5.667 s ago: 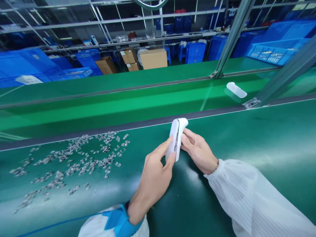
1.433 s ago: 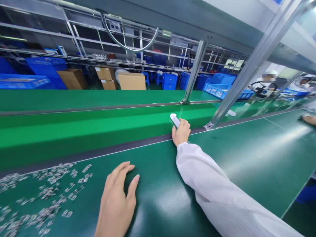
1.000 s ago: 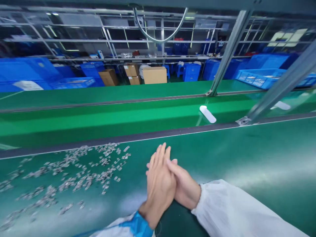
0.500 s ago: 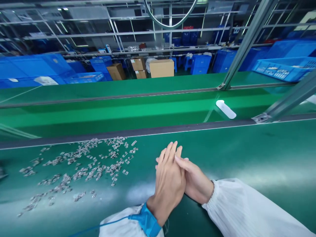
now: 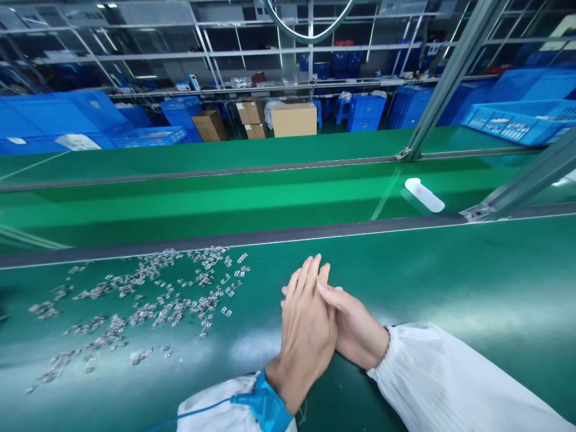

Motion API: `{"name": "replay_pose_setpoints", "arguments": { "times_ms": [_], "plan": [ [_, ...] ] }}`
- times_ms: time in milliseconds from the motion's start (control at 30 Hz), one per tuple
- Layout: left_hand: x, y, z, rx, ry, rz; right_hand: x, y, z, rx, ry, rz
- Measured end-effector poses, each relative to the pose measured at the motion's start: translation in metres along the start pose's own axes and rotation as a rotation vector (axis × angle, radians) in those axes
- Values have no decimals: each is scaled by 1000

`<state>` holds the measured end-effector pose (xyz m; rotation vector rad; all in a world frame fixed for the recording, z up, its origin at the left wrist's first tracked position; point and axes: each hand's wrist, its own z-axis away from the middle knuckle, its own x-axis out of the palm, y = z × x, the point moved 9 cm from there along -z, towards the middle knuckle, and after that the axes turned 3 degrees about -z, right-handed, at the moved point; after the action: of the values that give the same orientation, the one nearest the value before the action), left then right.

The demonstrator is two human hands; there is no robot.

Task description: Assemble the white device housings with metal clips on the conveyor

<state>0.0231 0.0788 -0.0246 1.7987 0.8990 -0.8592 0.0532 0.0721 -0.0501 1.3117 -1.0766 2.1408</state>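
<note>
Palm against palm, my two hands rest together above the green work surface [image 5: 405,276]. My left hand [image 5: 306,330] lies on top with its fingers stretched out and pointing away from me; a blue wrist strap [image 5: 270,403] with a cord circles its wrist. My right hand [image 5: 357,330] sits beneath and to the right, its thumb laid across the left hand's edge. Most of its fingers are hidden, with tips peeking out on the left. No object shows in either hand. Left of them, many small metal parts [image 5: 166,312] lie scattered in loose clusters.
Beyond a dark rail [image 5: 252,239] runs a bright green conveyor belt [image 5: 225,204] carrying a white elongated object [image 5: 424,195]. Slanted metal posts [image 5: 450,84] rise at the right. A blue basket [image 5: 517,123], cardboard boxes [image 5: 294,120] and blue bins [image 5: 366,113] stand farther back.
The white object on the belt has shifted to the right. My hands stay pressed together in nearly the same pose, and the view has moved slightly.
</note>
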Motion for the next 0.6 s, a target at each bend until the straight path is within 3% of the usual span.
{"name": "replay_pose_setpoints", "arguments": {
  "times_ms": [600],
  "plan": [
    [-1,2,1,0,12,-29,-1,2,-1,4,-38,2]
  ]
}}
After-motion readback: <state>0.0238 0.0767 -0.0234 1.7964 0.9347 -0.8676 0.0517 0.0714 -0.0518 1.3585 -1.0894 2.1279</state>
